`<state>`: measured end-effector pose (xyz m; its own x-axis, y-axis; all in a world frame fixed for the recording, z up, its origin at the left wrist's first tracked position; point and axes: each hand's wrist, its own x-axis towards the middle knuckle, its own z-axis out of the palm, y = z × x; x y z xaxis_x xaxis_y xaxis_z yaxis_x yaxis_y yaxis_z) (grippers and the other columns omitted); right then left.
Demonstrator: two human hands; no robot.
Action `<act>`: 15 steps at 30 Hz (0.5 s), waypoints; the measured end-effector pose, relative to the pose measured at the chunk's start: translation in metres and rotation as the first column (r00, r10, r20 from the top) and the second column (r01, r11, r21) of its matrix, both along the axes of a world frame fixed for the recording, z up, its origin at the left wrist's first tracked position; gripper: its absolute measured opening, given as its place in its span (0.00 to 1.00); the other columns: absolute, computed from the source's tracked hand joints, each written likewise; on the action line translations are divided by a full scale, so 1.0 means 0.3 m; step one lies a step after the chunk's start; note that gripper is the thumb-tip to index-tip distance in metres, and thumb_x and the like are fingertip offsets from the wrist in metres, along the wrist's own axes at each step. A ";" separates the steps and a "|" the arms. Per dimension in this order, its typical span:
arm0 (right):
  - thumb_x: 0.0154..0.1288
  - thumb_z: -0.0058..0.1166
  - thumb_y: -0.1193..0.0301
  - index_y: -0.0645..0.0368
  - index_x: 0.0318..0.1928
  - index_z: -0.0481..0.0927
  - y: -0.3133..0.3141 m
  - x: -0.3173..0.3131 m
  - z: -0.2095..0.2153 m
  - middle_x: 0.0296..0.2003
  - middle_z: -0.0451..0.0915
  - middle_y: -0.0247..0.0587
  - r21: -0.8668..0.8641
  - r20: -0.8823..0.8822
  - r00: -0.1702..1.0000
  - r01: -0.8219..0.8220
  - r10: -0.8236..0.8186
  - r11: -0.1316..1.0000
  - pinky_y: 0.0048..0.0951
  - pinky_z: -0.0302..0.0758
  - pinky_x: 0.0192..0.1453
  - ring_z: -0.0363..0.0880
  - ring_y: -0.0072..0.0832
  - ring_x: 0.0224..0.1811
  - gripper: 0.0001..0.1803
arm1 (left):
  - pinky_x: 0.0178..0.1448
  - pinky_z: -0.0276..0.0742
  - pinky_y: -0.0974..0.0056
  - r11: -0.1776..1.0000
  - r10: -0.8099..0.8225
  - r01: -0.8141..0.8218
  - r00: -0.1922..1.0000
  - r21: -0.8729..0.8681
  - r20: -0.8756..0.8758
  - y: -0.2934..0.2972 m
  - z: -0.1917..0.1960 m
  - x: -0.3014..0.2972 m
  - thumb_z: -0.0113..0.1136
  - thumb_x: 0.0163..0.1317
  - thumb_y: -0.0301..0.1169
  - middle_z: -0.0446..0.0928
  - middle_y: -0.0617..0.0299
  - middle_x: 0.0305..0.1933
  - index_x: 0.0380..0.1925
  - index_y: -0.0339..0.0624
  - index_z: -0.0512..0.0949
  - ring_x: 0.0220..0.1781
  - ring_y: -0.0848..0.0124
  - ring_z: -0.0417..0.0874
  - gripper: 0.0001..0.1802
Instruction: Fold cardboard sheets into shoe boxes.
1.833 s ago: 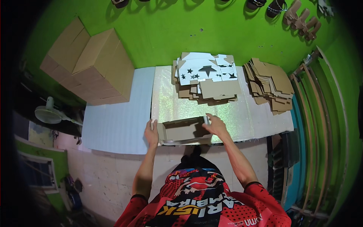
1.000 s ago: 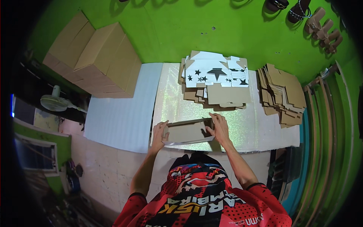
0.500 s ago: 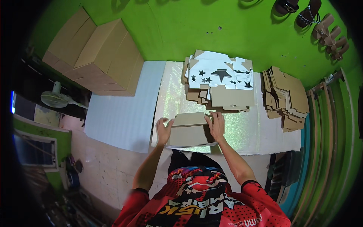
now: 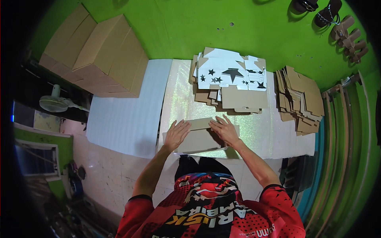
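A brown cardboard box [image 4: 198,142], partly folded, sits at the table's near edge in front of my body. My left hand [image 4: 177,135] lies on its left side, fingers stretched toward the raised far flap. On the other side, my right hand [image 4: 225,131] rests with spread fingers on the right end of that flap. Neither hand grips around anything; both press flat against the cardboard. Side flaps stick out beyond both hands. Just beyond the box is a stack of flat box blanks [image 4: 244,99], the top one white with black stars.
Another pile of brown cardboard blanks [image 4: 299,99] lies at the right. Large cartons [image 4: 115,59] stand on the white foam-covered table [image 4: 127,119] at the left, near a fan [image 4: 55,101]. Sandals [image 4: 343,31] hang on the green wall. A wooden rack [image 4: 341,150] stands at the far right.
Both hands have shifted from gripping the box's upper corners to lying flatter over its sides and flap. Side flaps now stick outward at left and right. The view has tilted slightly.
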<state>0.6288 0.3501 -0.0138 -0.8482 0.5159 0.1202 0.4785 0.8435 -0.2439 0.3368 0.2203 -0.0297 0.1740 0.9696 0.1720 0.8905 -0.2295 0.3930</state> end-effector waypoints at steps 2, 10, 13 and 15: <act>0.75 0.57 0.47 0.50 0.65 0.83 -0.024 0.035 0.094 0.66 0.82 0.34 -0.010 -0.107 0.994 0.011 -0.012 1.000 0.53 0.61 0.82 0.74 0.40 0.72 0.28 | 0.83 0.60 0.44 0.998 0.061 -0.061 0.998 0.010 0.011 -0.012 -0.002 0.000 0.55 0.79 0.40 0.78 0.58 0.73 0.71 0.49 0.76 0.77 0.54 0.74 0.24; 0.71 0.47 0.31 0.52 0.65 0.82 -0.216 0.170 0.069 0.55 0.86 0.38 -0.185 0.107 0.947 -0.281 0.304 0.942 0.51 0.53 0.86 0.80 0.33 0.65 0.41 | 0.83 0.60 0.42 0.998 0.063 -0.063 0.998 0.005 -0.006 0.003 -0.009 0.002 0.55 0.79 0.41 0.79 0.59 0.72 0.71 0.51 0.77 0.77 0.56 0.74 0.24; 0.71 0.49 0.33 0.54 0.58 0.84 -0.230 0.160 0.052 0.45 0.88 0.40 -0.177 0.014 0.969 -0.239 0.245 0.955 0.48 0.54 0.85 0.86 0.34 0.56 0.38 | 0.85 0.53 0.38 0.994 0.076 -0.076 0.997 -0.075 -0.002 -0.010 -0.004 -0.003 0.53 0.80 0.44 0.75 0.59 0.75 0.73 0.51 0.74 0.80 0.57 0.70 0.26; 0.68 0.56 0.35 0.53 0.53 0.85 -0.219 0.136 0.055 0.36 0.88 0.39 -0.270 0.022 0.974 -0.212 0.226 0.939 0.44 0.64 0.76 0.87 0.36 0.48 0.35 | 0.87 0.43 0.33 0.997 0.059 -0.063 0.992 -0.036 -0.109 -0.028 0.012 -0.002 0.55 0.77 0.51 0.70 0.57 0.79 0.76 0.51 0.70 0.83 0.58 0.65 0.33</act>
<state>0.6697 0.2843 0.0028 -0.9451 0.3239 -0.0425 0.3073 0.8375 -0.4519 0.3361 0.2119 -0.0262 0.1295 0.9846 0.1172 0.9400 -0.1595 0.3015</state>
